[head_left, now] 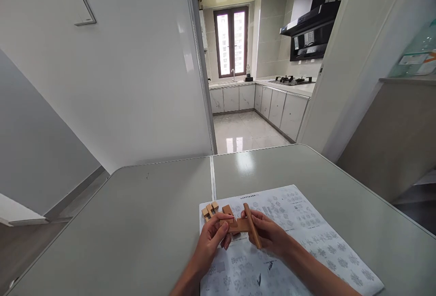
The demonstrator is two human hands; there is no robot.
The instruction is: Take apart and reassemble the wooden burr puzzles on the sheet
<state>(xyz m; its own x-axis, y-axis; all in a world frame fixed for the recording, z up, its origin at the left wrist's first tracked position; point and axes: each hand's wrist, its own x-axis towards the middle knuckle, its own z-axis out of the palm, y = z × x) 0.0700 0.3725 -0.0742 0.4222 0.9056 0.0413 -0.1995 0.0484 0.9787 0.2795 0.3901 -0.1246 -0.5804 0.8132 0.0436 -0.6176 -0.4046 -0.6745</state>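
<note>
Over a printed sheet (296,237), both hands hold light-brown wooden puzzle pieces close together. Pinched between thumb and fingers of my left hand (210,239) is a notched wooden puzzle piece (242,225) pointing to the right. My right hand (270,232) grips a long wooden bar (252,226), tilted and lying across that piece's right end. Whether the two are joined, I cannot tell. Another wooden piece (227,209) shows just behind the left fingers, partly hidden. Several small notched wooden blocks (210,209) lie on the sheet's upper left corner, beyond my left hand.
The grey-green table (153,223) has a white seam (212,178) across it. Line drawings of puzzles cover the sheet. A white wall (136,82) rises beyond the table's left side. Past a doorway are a kitchen floor (248,130) and cabinets. A plastic bottle (417,55) stands at far right.
</note>
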